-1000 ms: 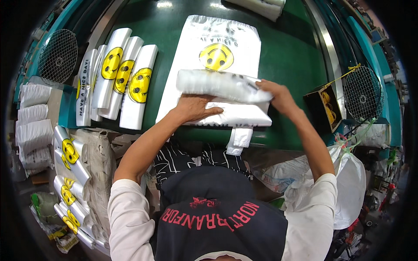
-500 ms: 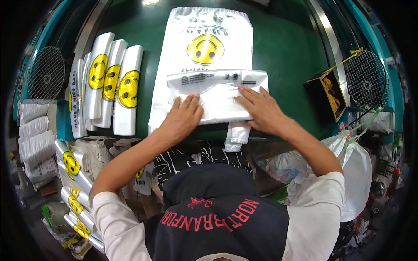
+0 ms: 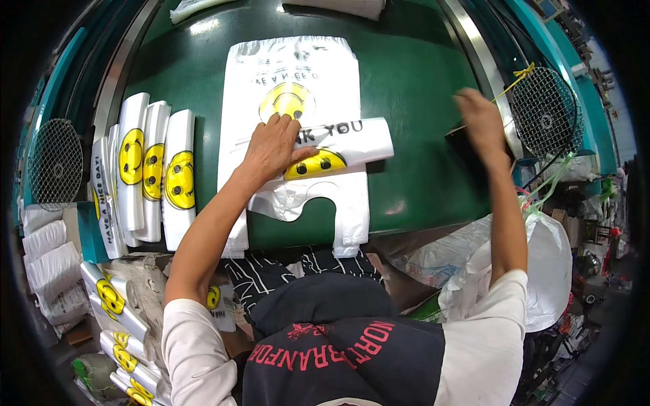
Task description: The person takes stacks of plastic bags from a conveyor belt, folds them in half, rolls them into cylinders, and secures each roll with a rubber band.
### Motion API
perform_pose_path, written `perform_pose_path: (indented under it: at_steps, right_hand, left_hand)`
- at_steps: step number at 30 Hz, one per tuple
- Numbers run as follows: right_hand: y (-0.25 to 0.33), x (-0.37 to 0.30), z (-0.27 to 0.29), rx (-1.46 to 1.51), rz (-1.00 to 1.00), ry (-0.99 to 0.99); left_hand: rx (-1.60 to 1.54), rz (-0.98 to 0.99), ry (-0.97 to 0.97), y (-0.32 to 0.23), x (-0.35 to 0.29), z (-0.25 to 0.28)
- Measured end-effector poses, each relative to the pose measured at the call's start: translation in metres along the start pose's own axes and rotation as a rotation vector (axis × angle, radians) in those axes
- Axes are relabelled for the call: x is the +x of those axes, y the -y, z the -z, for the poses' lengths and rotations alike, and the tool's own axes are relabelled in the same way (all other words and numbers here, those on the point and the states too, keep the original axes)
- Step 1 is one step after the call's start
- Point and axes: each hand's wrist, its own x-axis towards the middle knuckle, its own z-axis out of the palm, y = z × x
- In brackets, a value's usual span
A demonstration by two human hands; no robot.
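Observation:
My left hand (image 3: pixel 274 150) lies over a folded bundle of white plastic bags (image 3: pixel 372 139), fingers stretched out and thumb apart, pressing it down. A yellow smiley face and dark lettering show on the bundle. Under it lies a flat stack of the same white bags (image 3: pixel 237 74), whose handle loops (image 3: pixel 352 216) reach toward me at the table's near edge. My right hand (image 3: pixel 479 118) is raised over a dark box (image 3: pixel 467 152) at the right side of the table. Its fingers are curled together; whether anything is in them is hidden by blur.
Several folded smiley bag bundles (image 3: pixel 179 179) lie on the left of the green table (image 3: pixel 420 81). Fans with wire guards stand left (image 3: pixel 56 164) and right (image 3: pixel 547 111). White plastic packs (image 3: pixel 335 7) lie at the far edge. A full white sack (image 3: pixel 545 271) stands at right.
The bag ends under my hands have been folded over into a narrow bundle. My right hand has left the bags and moved right to the box; my left hand stays on them.

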Motion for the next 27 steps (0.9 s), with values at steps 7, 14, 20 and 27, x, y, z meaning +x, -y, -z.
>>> perform_pose_path:
  at_steps: [7,14,20,27]
  right_hand:
    - [-0.143,-0.058,0.021,-0.301,-0.3,0.308]
    - [-0.178,-0.052,0.019,-0.211,-0.103,0.381]
    - [-0.142,-0.058,0.042,-0.215,-0.261,0.145]
    - [-0.123,-0.049,0.068,-0.182,-0.095,-0.009]
  left_hand:
    - [-0.403,0.195,0.188,-0.022,0.001,0.008]
    - [-1.634,0.457,0.212,-0.065,-0.06,0.041]
    - [-2.06,0.451,0.203,-0.062,-0.096,0.058]
    - [-1.958,0.235,-0.047,-0.088,-0.092,0.065]
